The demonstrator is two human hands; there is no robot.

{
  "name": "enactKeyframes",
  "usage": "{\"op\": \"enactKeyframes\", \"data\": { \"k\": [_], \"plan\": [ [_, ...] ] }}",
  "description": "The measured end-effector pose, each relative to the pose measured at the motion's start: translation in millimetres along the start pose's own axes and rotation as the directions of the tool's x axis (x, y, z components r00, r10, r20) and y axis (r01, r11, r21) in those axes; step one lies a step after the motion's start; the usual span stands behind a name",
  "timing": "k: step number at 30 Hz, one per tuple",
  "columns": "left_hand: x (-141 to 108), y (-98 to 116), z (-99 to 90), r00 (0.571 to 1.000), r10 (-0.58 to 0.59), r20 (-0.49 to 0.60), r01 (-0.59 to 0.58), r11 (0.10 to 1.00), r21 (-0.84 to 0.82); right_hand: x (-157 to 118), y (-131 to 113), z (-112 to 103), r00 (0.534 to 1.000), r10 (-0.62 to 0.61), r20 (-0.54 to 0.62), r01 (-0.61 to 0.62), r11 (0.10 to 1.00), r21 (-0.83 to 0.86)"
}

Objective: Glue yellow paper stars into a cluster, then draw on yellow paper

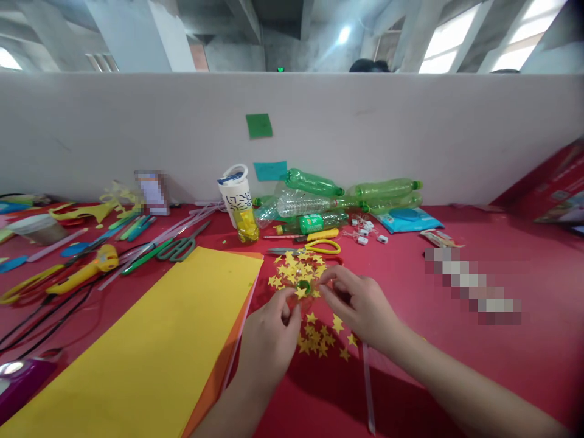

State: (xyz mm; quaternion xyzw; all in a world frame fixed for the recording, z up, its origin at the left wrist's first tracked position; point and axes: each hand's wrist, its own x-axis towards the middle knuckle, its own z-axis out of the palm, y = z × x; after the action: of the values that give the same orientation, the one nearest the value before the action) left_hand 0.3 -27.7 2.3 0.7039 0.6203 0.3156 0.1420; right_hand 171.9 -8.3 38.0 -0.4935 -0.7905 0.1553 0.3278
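Observation:
Over a pile of small yellow stars [296, 264] on the red table, my two hands work close together. My left hand [269, 334] pinches at the edge of a yellow star [300, 293], in front of a small green ring [303, 285] that looks like a bottle neck. To the right of that ring, my right hand [365, 304] has thumb and forefinger drawn together; anything between them is too small to make out. More loose stars [314, 340] lie below, between my wrists. A pale plastic strip [368, 389] lies under my right forearm.
Yellow paper sheets [182, 328] lie to the left, with green-handled scissors [180, 246] and a yellow glue gun [86, 271] beyond. A white cup [235, 194] and several green plastic bottles [314, 182] stand or lie along the white partition [182, 134]. Yellow-handled scissors [323, 246] rest behind the stars.

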Motion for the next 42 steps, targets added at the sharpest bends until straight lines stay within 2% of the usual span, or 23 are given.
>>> {"op": "enactKeyframes", "data": {
  "k": [4, 7, 13, 18, 21, 24, 27, 30, 36, 42],
  "plan": [
    [-2, 1, -4.5, 0.998, 0.052, -0.039, -0.047, 0.992, 0.118, 0, -1, -4, 1.0, -0.014, -0.01, 0.014, 1.0, -0.022],
    [-3, 0, -9.2, 0.994, 0.084, -0.073, -0.075, 0.989, 0.125, 2, -2, -12, 1.0, -0.023, -0.022, 0.022, 0.999, -0.048],
    [-4, -4, -13.6, 0.983, 0.158, -0.098, -0.152, 0.986, 0.073, 6, -2, -39, 1.0, -0.029, 0.009, 0.03, 0.99, -0.138],
    [-10, -1, -14.7, 0.979, 0.19, -0.08, -0.196, 0.977, -0.082, -9, 2, -50, 0.995, 0.02, 0.1, 0.002, 0.976, -0.216],
    [-16, 5, -13.2, 0.987, 0.16, 0.017, -0.154, 0.968, -0.196, -25, 7, -42, 0.967, -0.023, 0.252, 0.097, 0.953, -0.287],
    [-21, 11, -8.7, 0.97, 0.185, 0.155, -0.144, 0.959, -0.243, -37, 16, -23, 0.93, -0.109, 0.352, 0.251, 0.885, -0.392],
    [-23, 14, -3.0, 0.944, 0.238, 0.228, -0.193, 0.96, -0.202, -44, 25, -6, 0.933, -0.13, 0.336, 0.294, 0.815, -0.5],
    [-23, 15, 1.7, 0.934, 0.234, 0.27, -0.198, 0.968, -0.152, -45, 28, 2, 0.94, -0.158, 0.303, 0.307, 0.779, -0.546],
    [-24, 18, 6.7, 0.929, 0.215, 0.3, -0.177, 0.973, -0.151, -48, 28, 9, 0.927, -0.227, 0.299, 0.355, 0.788, -0.504],
    [-25, 15, 11.7, 0.93, 0.19, 0.313, -0.16, 0.98, -0.121, -50, 31, 14, 0.939, -0.222, 0.264, 0.328, 0.813, -0.481]
  ]
}}
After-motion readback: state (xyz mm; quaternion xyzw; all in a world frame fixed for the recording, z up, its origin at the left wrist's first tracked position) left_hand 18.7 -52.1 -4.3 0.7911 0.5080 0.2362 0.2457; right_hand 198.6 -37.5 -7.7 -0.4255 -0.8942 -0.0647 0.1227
